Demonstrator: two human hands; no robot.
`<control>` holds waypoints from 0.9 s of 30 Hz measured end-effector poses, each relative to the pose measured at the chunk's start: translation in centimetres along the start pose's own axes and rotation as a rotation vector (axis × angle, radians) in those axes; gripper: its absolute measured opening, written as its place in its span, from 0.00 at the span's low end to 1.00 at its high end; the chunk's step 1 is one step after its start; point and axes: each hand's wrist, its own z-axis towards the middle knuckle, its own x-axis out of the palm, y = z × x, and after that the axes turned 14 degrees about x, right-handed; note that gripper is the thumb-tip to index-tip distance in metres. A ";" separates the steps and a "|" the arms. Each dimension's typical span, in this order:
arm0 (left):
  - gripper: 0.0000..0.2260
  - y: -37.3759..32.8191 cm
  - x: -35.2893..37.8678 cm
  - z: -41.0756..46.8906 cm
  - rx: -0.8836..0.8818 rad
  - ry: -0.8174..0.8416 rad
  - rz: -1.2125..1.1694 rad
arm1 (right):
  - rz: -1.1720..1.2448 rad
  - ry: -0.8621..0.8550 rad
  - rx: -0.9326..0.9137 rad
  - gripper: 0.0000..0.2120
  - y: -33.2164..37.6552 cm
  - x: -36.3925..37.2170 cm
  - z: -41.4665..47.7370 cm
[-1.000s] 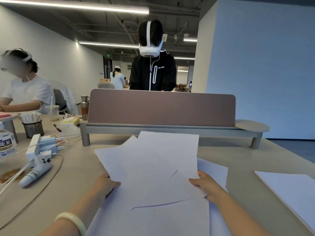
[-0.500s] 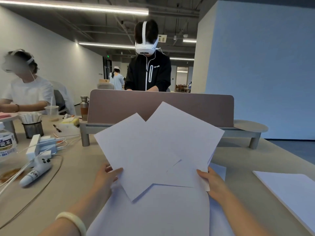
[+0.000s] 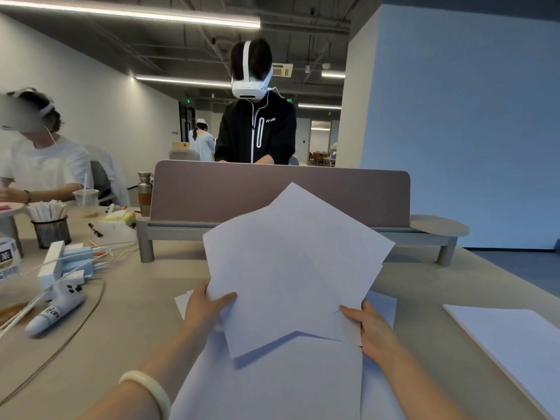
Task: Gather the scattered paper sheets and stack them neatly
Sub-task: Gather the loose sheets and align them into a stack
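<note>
Two hands hold a fan of paper sheets [image 3: 291, 268] up off the desk [image 3: 136, 313], skewed against each other and tilted toward the divider panel [image 3: 272, 192]. The left hand [image 3: 209, 310] pinches the fan's left edge, thumb on top. The right hand [image 3: 368, 325] grips its lower right corner. Underneath, flat sheets [image 3: 272, 386] lie at the desk's near edge. A white stack [image 3: 515, 344] sits apart by the right edge.

Table [image 3: 145, 298]: beige, wide.
Near edge: loose paper sheets [image 3: 272, 386] lying flat.
Right edge: white paper stack [image 3: 515, 344].
Far edge: grey riser [image 3: 175, 230].
Left side: mesh cup [image 3: 51, 233], power strip [image 3: 68, 262], white controller [image 3: 56, 310].
</note>
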 end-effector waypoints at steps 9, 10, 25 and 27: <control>0.10 1.0 -0.7 0.4 0.074 -0.037 0.099 | 0.010 -0.019 0.015 0.17 -0.4 -1.5 0.3; 0.11 1.3 -0.9 0.4 0.071 -0.055 0.091 | 0.009 -0.025 0.017 0.16 -0.5 -1.7 0.3; 0.08 1.6 -5.3 1.8 -0.002 -0.037 -0.013 | 0.087 -0.060 -0.042 0.12 1.1 -3.6 0.4; 0.11 2.1 -6.4 2.1 -0.069 0.013 0.007 | 0.123 -0.045 -0.022 0.11 1.2 -4.1 0.5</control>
